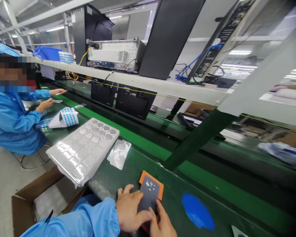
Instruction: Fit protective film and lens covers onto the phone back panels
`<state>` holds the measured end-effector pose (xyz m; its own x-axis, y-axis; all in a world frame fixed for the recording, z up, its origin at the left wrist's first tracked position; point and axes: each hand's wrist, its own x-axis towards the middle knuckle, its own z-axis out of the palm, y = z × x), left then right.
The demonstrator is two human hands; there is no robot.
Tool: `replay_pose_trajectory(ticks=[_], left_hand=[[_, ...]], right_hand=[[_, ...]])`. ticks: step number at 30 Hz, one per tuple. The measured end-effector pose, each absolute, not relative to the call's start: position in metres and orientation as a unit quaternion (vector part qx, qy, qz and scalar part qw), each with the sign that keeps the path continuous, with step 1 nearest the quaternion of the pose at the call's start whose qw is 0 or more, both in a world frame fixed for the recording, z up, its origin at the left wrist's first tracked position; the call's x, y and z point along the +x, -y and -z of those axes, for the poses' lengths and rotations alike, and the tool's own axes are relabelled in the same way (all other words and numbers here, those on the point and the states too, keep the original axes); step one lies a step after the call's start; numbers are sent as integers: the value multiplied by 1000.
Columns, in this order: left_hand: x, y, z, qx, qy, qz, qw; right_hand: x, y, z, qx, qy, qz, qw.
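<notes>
A dark grey phone back cover [149, 194] with a cluster of camera holes lies in an orange holder [160, 187] on the green bench near me. My left hand [129, 209] is at its left edge, with index finger and thumb against the cover and the other fingers spread. At the lower right corner, the thumb and fingers of my right hand [162, 222] grip the cover and holder. My palms hide the lower end of both. Ahead and left lies a clear plastic sheet [119, 154] with a round mark.
A stack of clear trays [74, 151] holds several round discs. A blue patch [197, 210] is on the bench at right. A green slanted post [194, 138] rises ahead. A cardboard box [24, 200] stands below left. A co-worker in blue [12, 121] sits at far left.
</notes>
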<state>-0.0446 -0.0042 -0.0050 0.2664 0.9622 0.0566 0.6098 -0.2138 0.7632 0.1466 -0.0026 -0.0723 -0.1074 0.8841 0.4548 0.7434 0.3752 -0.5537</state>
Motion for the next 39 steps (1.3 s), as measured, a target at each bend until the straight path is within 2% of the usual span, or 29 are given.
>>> replay_pose_trajectory(ticks=[4, 9, 11, 13, 18, 23, 27, 32, 39], left_hand=[[-42, 4, 12, 700, -544, -301, 350], [-53, -28, 20, 565, -539, -396, 483], [-71, -51, 19, 527, -579, -428, 451], [-97, -76, 12, 523, -634, -434, 368], [-147, -112, -7, 534, -708, -411, 213], [-144, -101, -19, 608, -703, -348, 124], [-187, -113, -48, 615, -731, -286, 69], [-268, -157, -79, 548, -817, -166, 61], [-286, -178, -70, 562, -819, -65, 94]], right_hand=[[137, 11, 74, -530, 711, -187, 422], [86, 14, 31, -418, 689, -346, 480], [76, 5, 20, -424, 697, -337, 469], [75, -9, 19, -462, 707, -285, 452], [85, -32, 40, -528, 721, -207, 399], [86, -30, 44, -508, 749, -180, 385], [84, -29, 40, -499, 757, -178, 382], [82, -28, 36, -497, 755, -187, 385], [80, -30, 35, -500, 747, -189, 396]])
